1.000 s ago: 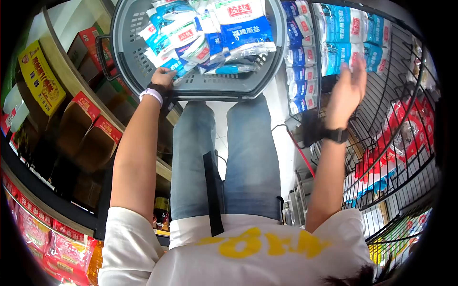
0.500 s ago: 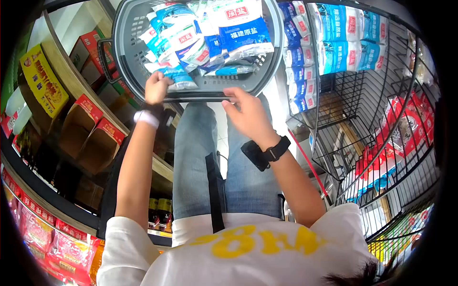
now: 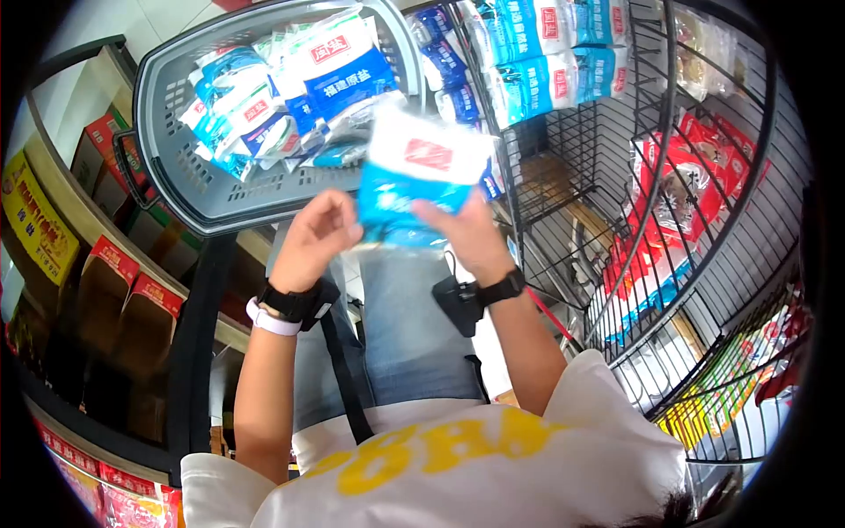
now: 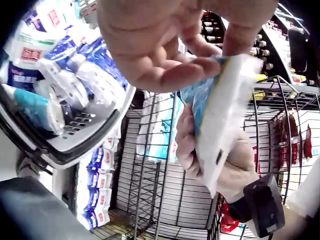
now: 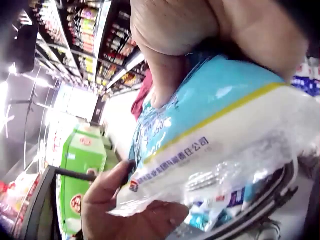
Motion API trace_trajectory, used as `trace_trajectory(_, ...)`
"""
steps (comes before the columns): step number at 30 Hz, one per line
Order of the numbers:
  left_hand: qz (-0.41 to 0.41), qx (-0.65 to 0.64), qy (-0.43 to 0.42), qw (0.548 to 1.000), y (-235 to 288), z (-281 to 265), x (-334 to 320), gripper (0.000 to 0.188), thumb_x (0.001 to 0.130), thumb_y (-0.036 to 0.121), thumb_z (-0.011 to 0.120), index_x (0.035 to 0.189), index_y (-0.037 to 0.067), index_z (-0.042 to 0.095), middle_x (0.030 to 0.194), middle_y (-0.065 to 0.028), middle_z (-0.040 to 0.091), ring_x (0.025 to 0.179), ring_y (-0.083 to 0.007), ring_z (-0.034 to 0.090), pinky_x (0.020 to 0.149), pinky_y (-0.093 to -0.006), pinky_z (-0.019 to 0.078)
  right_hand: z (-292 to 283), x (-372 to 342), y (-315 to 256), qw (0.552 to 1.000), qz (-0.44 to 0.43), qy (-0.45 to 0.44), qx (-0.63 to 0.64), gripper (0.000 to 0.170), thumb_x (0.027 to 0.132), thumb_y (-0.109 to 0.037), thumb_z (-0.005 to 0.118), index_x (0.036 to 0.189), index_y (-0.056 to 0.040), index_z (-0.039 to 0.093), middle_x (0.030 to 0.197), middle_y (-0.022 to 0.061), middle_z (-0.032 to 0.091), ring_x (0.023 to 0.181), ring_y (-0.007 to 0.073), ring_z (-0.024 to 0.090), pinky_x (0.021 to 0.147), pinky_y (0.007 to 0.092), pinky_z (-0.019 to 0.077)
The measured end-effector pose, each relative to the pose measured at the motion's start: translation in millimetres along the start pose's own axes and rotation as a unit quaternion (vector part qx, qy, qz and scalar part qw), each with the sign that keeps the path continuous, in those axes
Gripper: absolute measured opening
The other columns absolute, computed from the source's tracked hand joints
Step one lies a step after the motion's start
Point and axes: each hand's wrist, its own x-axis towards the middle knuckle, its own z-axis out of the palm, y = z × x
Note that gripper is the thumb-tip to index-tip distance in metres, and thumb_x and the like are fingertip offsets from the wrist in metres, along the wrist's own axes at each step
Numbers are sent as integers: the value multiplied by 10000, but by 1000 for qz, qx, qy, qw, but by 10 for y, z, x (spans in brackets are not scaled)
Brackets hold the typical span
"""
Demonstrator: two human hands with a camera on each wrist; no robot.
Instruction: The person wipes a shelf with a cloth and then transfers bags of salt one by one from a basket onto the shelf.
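A blue-and-white bag (image 3: 414,180) is held up between the two hands, beside the basket's near right corner. The right hand (image 3: 475,236) grips its lower right side, with the thumb across the front; in the right wrist view that hand (image 5: 200,30) covers the bag's top (image 5: 215,110). The left hand (image 3: 315,239) has curled fingers at the lower left corner; in the left wrist view its fingertips pinch the edge of the bag (image 4: 220,120). The grey basket (image 3: 180,198) holds several salt bags (image 3: 348,79), blue and white.
Right of the basket, a black wire rack (image 3: 546,198) carries rows of blue salt bags (image 3: 528,88) and red packets (image 3: 687,189). Shelves with open cartons (image 3: 110,290) and a yellow box (image 3: 40,220) stand at the left. The person's legs are below the basket.
The small blue-and-white bag has left the basket's near edge and is now up in front of the body. The right hand has come across from the rack to grip it. The view has shifted rightward.
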Motion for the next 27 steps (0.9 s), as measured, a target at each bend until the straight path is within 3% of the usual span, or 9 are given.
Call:
trace_trajectory(5, -16, 6, 39, 999, -111, 21, 117, 196, 820, 126, 523, 1000, 51, 506, 931, -49, 575, 808, -113, 515, 727, -232, 388, -598, 64, -334, 952, -105, 234, 165, 331, 833, -24, 567, 1147, 14, 472, 1087, 89, 561, 961, 182, 557, 839, 337, 470)
trace_trajectory(9, -35, 29, 44, 998, -240, -206, -10, 250, 826, 118, 500, 1065, 44, 498, 982, -61, 582, 846, -106, 522, 757, -231, 394, -1361, 684, -247, 943, -110, 162, 269, 355, 847, -70, 564, 1180, -16, 451, 1118, 85, 546, 998, 214, 544, 877, 370, 450)
trace_trajectory(13, -54, 55, 82, 994, -312, -377, -132, 261, 824, 93, 483, 1079, 38, 500, 1019, -67, 579, 858, -106, 522, 760, -225, 389, -1519, 1103, -104, 954, 35, 296, 14, 315, 819, -252, 629, 1006, -17, 536, 849, 118, 589, 732, 213, 604, 556, 332, 500)
trace_trajectory(14, -58, 52, 94, 993, -316, -412, -145, 263, 821, 92, 481, 1078, 36, 500, 1020, -66, 578, 856, -105, 521, 759, -225, 388, -1553, 1184, 14, 958, -10, 271, 89, 322, 793, -216, 666, 999, -6, 535, 828, 125, 588, 733, 223, 603, 530, 344, 500)
trace_trajectory(18, -56, 52, 128, 989, -317, -483, -130, 255, 822, 101, 475, 1066, 32, 503, 1016, -62, 578, 853, -96, 518, 751, -224, 386, -1618, 1126, -96, 965, 90, 246, -17, 471, 742, -159, 711, 1101, 5, 453, 1022, 191, 531, 879, 260, 578, 664, 422, 508)
trace_trajectory(19, -44, 50, 133, 989, -332, -506, -121, 242, 833, 114, 480, 1061, 34, 506, 1013, -61, 579, 849, -92, 521, 746, -221, 389, -1555, 1157, -66, 900, 38, 405, -158, 646, 706, -191, 740, 1185, 16, 359, 1133, 232, 446, 988, 301, 516, 763, 466, 465)
trace_trajectory(21, -46, 38, 156, 986, -357, -545, -95, 240, 840, 125, 484, 1061, 35, 506, 1011, -61, 579, 844, -91, 523, 743, -220, 392, -1355, 997, -227, 767, -60, 511, -384, 1116, 596, -334, 804, 1355, 13, 64, 1354, 339, 129, 1245, 436, 244, 997, 565, 238)
trace_trajectory(25, -47, 7, 235, 971, -379, -697, -34, 228, 872, 146, 480, 1070, 35, 501, 1005, -68, 582, 832, -99, 539, 736, -220, 408, -1109, 1054, -438, 715, -13, 255, -651, 1275, 555, -468, 788, 1379, -53, -93, 1369, 344, -144, 1267, 519, -95, 991, 636, 56)
trace_trajectory(27, -38, -14, 272, 961, -381, -860, 21, 222, 873, 141, 486, 1070, 41, 500, 1010, -62, 584, 839, -103, 548, 728, -222, 413, -1147, 1222, -400, 717, 7, 250, -651, 1271, 557, -443, 799, 1383, -75, -95, 1362, 344, -167, 1267, 510, -116, 984, 646, 48)
